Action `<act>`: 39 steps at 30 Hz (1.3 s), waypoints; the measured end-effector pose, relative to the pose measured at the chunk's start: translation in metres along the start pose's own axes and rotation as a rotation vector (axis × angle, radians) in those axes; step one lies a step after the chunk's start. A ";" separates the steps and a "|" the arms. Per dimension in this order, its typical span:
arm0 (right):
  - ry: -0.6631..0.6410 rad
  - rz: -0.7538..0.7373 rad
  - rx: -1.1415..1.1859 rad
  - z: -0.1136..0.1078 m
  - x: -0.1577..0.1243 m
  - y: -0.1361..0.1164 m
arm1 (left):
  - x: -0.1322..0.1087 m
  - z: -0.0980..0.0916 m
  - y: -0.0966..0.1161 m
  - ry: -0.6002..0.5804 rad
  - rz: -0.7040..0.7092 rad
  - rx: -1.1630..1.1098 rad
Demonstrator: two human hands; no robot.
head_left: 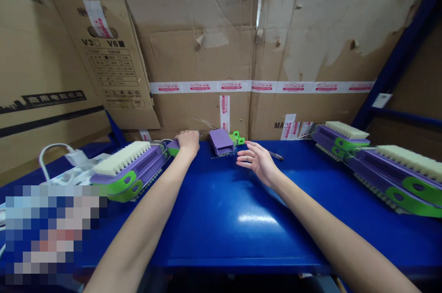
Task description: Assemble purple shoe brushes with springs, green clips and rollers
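My left hand (189, 142) is at the back of the blue table, its fingers curled over a small purple and green piece (173, 146) that is partly hidden under it. My right hand (259, 161) is held out with fingers apart and holds nothing. Just left of its fingertips is a purple hollow case (221, 141) with an open end towards me and a row of dark teeth or bristles below. A bright green clip-like part (237, 137) lies beside that case. Behind my right hand is a dark pen (276, 156).
Purple and green double-sided brushes with cream pads stand at left (127, 169) and right (397, 173). A white plug and cable (74, 157) lie on the left. Tall cardboard sheets (193, 54) wall the back of the blue table (221, 219). A blurred patch covers the lower left.
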State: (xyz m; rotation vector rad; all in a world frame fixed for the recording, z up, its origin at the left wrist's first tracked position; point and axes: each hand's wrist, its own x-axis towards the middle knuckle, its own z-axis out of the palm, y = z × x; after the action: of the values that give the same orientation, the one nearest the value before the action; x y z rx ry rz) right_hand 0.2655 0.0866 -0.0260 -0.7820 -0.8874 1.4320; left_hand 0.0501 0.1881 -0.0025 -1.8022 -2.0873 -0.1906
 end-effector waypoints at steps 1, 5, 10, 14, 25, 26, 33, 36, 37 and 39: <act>-0.001 -0.001 -0.001 0.000 0.000 0.000 | -0.001 -0.001 0.001 -0.023 0.007 0.000; -0.003 -0.008 -0.016 -0.001 0.000 0.000 | -0.002 -0.005 0.001 -0.064 0.017 0.006; 0.004 -0.004 -0.034 -0.002 0.001 0.000 | -0.002 -0.003 -0.006 -0.042 0.007 0.022; 0.000 0.002 -0.051 -0.002 0.002 0.001 | -0.002 0.000 -0.010 -0.030 0.003 0.015; -0.011 0.006 -0.084 -0.003 0.003 0.003 | 0.000 0.006 -0.022 -0.005 -0.007 -0.019; -0.016 0.009 -0.085 -0.003 0.003 0.004 | 0.000 0.006 -0.023 -0.004 -0.010 -0.018; -0.026 0.017 -0.102 -0.005 0.003 0.006 | 0.000 0.010 -0.029 -0.007 -0.073 -0.028; -0.033 0.020 -0.118 -0.005 0.004 0.007 | 0.000 0.011 -0.032 -0.003 -0.086 -0.012; -0.032 0.019 -0.130 -0.005 0.004 0.007 | 0.000 0.012 -0.033 -0.002 -0.094 -0.005; -0.012 -0.008 -0.192 -0.007 0.007 0.009 | -0.002 0.012 -0.033 0.010 -0.111 0.004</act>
State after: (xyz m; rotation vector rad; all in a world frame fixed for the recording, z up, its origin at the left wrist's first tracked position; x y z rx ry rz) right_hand 0.2672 0.0944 -0.0372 -0.9118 -1.0471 1.3594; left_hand 0.0153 0.1850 -0.0095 -1.6811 -2.1808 -0.2239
